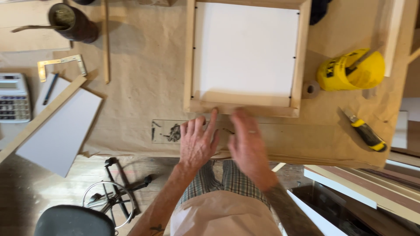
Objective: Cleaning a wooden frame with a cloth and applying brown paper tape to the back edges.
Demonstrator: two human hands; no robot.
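Note:
A light wooden frame (pixel 301 57) with a white panel inside lies face up on a table covered in brown paper (pixel 144 78). My left hand (pixel 197 142) rests flat on the paper just below the frame's near rail, its index fingertip touching the rail. My right hand (pixel 248 142) is beside it, fingers spread and blurred, just below the same rail. Neither hand holds anything.
A yellow roll of wrap (pixel 350 71) and a small tape roll (pixel 311 89) lie right of the frame; a yellow utility knife (pixel 365 133) lies nearer. At left are a white board (pixel 61 131), a calculator (pixel 13 97), a brass square (pixel 61 63), a dark cup (pixel 72 22). A stool (pixel 74 220) stands below.

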